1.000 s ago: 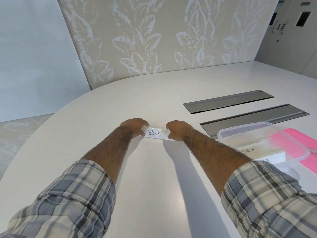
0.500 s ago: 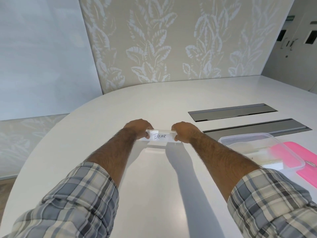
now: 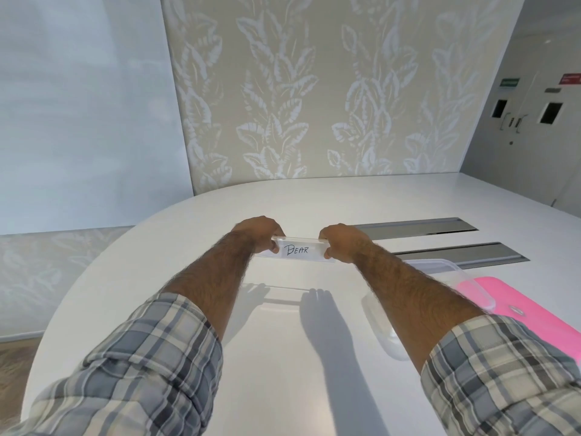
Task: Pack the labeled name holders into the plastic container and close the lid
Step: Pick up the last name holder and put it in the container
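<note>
A clear name holder with a white card reading "BEAR" is held up above the white table. My left hand pinches its left end and my right hand pinches its right end. Its shadow falls on the table below. The clear plastic container stands to the right, mostly hidden behind my right forearm. The pink lid lies flat beside the container on its right.
Two grey metal cable hatches are set into the table behind the container. A leaf-patterned wall panel rises behind the table's curved far edge. Cabinet doors stand at the far right.
Both hands have lifted the BEAR holder off the table and raised it. The view has tilted up, showing more of the wall and less of the container.
</note>
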The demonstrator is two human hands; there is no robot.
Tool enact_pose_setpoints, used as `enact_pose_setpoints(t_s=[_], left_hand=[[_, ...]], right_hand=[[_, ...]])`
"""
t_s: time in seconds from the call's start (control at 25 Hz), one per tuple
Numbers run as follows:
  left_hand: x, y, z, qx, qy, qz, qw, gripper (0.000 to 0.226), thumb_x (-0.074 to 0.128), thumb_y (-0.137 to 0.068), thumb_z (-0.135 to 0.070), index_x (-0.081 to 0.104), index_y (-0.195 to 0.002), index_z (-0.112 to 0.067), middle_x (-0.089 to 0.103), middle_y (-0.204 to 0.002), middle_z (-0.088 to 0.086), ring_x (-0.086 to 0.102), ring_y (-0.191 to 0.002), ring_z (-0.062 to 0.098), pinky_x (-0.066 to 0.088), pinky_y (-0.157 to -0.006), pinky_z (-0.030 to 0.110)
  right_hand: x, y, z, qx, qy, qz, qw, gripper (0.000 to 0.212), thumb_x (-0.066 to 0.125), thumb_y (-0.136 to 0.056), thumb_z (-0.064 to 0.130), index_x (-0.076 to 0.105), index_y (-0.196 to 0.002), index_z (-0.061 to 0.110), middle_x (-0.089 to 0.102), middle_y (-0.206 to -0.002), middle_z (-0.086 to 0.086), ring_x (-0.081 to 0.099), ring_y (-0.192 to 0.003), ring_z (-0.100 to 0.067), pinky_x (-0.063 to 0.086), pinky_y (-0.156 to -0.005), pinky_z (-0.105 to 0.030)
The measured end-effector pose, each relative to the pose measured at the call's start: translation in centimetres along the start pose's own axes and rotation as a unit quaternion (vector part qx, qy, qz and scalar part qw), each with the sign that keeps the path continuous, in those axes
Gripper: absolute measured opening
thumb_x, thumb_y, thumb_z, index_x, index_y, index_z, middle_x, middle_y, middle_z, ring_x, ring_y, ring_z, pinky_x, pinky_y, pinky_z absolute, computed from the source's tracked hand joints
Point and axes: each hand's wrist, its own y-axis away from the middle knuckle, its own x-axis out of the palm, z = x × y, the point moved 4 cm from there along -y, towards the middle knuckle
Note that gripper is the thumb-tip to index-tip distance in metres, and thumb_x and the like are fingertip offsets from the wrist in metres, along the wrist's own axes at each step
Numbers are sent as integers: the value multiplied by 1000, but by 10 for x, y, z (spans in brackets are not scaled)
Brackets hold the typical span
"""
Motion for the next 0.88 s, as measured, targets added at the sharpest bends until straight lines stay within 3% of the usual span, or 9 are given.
enact_pose_setpoints(t_s=[0.12, 0.24, 0.32, 0.6, 0.76, 0.88], left_hand=[[-11, 11, -33, -3, 2, -13, 1000, 45, 76, -79, -30, 67, -121, -43, 68, -116, -12, 60, -111, 18, 45, -81, 32], [-14, 22, -73, -17, 9, -25, 1000, 44, 76, -79, -32, 67, -122, -42, 67, -119, -11, 60, -111, 18, 45, -82, 33], [-13, 28, -105, -27, 7, -31, 999, 45, 76, -80, -32, 67, -122, -42, 67, -119, -12, 60, -110, 18, 43, -80, 32], [-1, 41, -229, -50, -1, -49, 998, 44, 77, -80, -32, 68, -122, -39, 68, -119, -10, 61, -110, 18, 45, -81, 32], [8, 37, -271, -60, 5, -48, 997, 47, 76, -82, -34, 65, -127, -37, 65, -126, -7, 60, -116, 21, 47, -87, 34], [17, 31, -294, -58, 4, -38, 998, 45, 75, -82, -32, 66, -126, -37, 65, -126, -6, 59, -116, 21, 43, -82, 31]], right_hand=[[-19, 22, -22, -2, 3, -15, 1000, 51, 71, -83, 23, 58, -132, 21, 62, -132, -1, 61, -115, -24, 48, -89, -33], [-34, 46, -52, -16, 5, -25, 1000, 53, 72, -83, 22, 58, -134, 19, 60, -135, -2, 57, -121, -23, 45, -95, -33], [-41, 61, -78, -23, 6, -32, 999, 52, 74, -82, 21, 58, -132, 19, 61, -132, -2, 57, -119, -23, 44, -91, -32], [-49, 116, -180, -52, 9, -12, 999, 53, 77, -81, 21, 58, -131, 16, 63, -126, -4, 62, -110, -24, 44, -82, -31], [-53, 133, -219, -54, 0, -7, 998, 53, 78, -80, 19, 59, -129, 15, 64, -126, -4, 62, -110, -25, 46, -84, -32], [-49, 139, -241, -48, 7, -3, 999, 50, 77, -81, 20, 60, -128, 17, 61, -129, -4, 59, -115, -26, 45, -86, -33]])
